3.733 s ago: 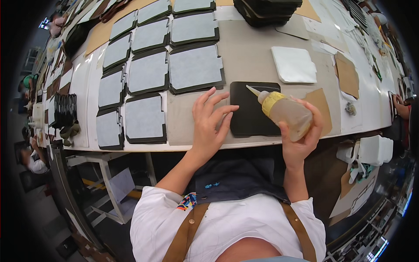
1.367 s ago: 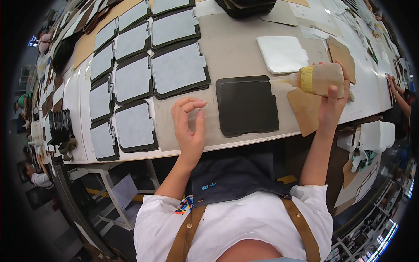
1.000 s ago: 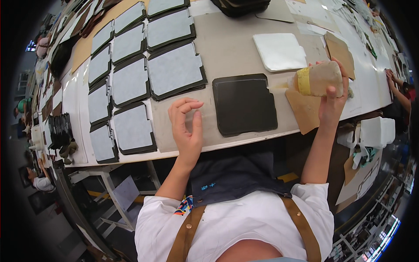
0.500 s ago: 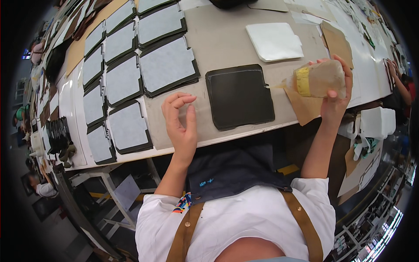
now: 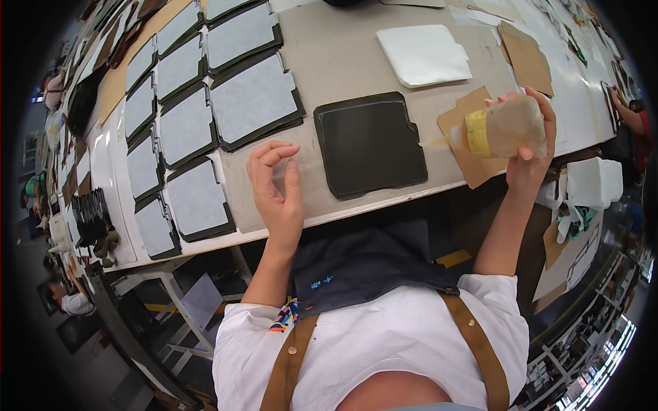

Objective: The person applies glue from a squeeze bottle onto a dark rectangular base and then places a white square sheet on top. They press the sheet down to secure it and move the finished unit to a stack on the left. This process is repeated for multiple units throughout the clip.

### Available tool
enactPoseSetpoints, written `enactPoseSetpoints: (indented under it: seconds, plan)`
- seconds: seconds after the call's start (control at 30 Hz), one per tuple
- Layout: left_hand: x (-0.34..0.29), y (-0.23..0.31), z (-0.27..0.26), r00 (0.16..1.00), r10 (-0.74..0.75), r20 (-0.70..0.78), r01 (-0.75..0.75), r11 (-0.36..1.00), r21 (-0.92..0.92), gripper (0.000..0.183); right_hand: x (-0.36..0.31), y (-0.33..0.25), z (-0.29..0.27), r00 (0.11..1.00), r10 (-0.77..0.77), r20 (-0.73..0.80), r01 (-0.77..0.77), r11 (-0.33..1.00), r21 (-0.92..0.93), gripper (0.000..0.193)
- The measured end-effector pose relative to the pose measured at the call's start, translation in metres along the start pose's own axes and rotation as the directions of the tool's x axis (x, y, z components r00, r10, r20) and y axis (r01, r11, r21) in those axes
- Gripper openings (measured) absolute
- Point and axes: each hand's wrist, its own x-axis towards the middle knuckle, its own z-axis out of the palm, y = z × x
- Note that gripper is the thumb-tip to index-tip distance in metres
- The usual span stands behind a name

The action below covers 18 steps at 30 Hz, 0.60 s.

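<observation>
My right hand [image 5: 533, 154] is wrapped around a cloudy translucent squeeze bottle [image 5: 514, 127] with yellow tape near its neck. The bottle is tipped on its side above a brown card [image 5: 473, 175], its thin nozzle pointing left at the right edge of a black, roughly square panel [image 5: 370, 147]. Whether the tip touches the panel, I cannot tell. The panel lies flat on the table in front of me, with a small notch on its right side. To its left hovers my left hand [image 5: 279, 185], empty, with thumb and loosely bent fingers apart.
Several stacks of black-edged panels with pale grey faces [image 5: 252, 99] fill the table's left side. White sheets [image 5: 423, 56] lie behind the black panel, and another brown card [image 5: 526, 58] lies at the back right. The table's front edge [image 5: 329, 218] runs before me. Other people work farther off.
The view has shifted slightly, so the table and panels sit a little higher and further left. Both hands keep nearly the same pose, with the bottle still held sideways.
</observation>
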Motion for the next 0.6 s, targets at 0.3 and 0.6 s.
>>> enactPoseSetpoints:
  seconds: [0.3,0.6]
  plan:
    - [0.001,0.000,0.003,0.999,-0.019,-0.045,0.016,0.998,-0.065,0.014,-0.004,-0.001,0.005,1.000,0.013,-0.012,-0.012,1.000,0.011,0.109]
    - [0.000,-0.002,0.003,0.999,-0.012,-0.052,0.008,0.997,-0.071,0.014,-0.006,0.010,0.000,1.000,-0.014,0.019,0.014,1.000,-0.012,0.109]
